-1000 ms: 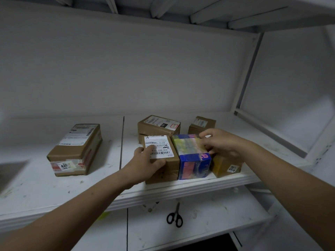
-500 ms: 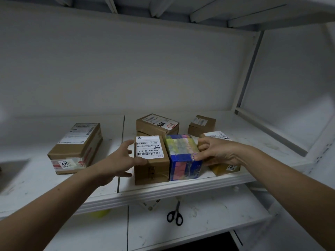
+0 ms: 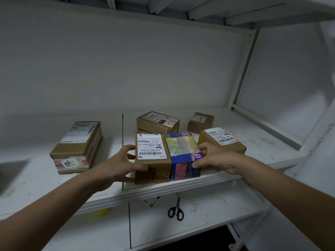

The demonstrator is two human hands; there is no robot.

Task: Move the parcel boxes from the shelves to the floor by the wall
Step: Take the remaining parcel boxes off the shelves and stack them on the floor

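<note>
Two parcels stand side by side at the shelf's front edge: a brown box with a white label (image 3: 152, 158) and a blue box wrapped in clear tape (image 3: 184, 156). My left hand (image 3: 125, 163) presses the brown box's left side, thumb on its front. My right hand (image 3: 213, 158) grips the blue box's right side. Between them the two boxes are squeezed together. A brown box with a label (image 3: 222, 140) sits just behind my right hand. Further back are a flat brown box (image 3: 157, 122) and a small brown box (image 3: 200, 122). A long taped box (image 3: 78, 145) lies at the left.
The white shelf (image 3: 262, 147) has a raised front lip and a seam left of the boxes. On the lower shelf lie black scissors (image 3: 175, 211) and a yellow object (image 3: 101, 211) half hidden under the lip. A white post (image 3: 244, 66) frames the right side.
My left hand came off the brown box's label and now clamps its left side. My right hand slid from the right-hand brown box to the blue box's right side.
</note>
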